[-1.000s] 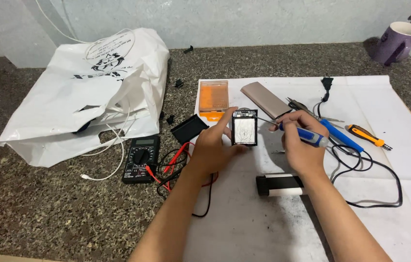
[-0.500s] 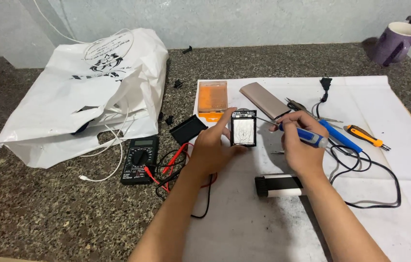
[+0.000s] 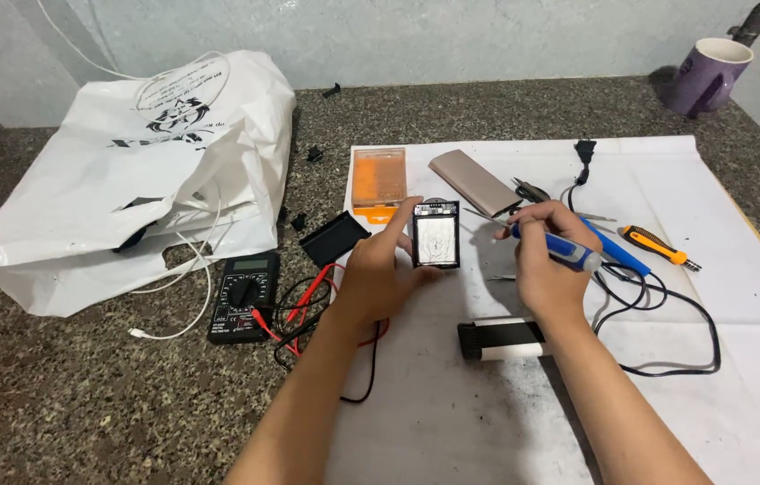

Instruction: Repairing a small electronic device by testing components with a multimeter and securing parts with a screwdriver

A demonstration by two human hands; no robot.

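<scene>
Over the white paper sheet [image 3: 712, 207], the left hand [image 3: 378, 274] grasps a small black-framed circuit module [image 3: 436, 234], held upright. Beside it, the right hand [image 3: 546, 265] is clenched around a blue-handled soldering iron [image 3: 568, 254], its tip pointing toward the module.

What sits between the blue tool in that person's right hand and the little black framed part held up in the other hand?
Nothing visible. The left hand holds the small black-framed part upright over the white sheet. The right hand grips the blue-handled soldering iron, its tip end pointing toward the part across an open gap of bare sheet.
</scene>
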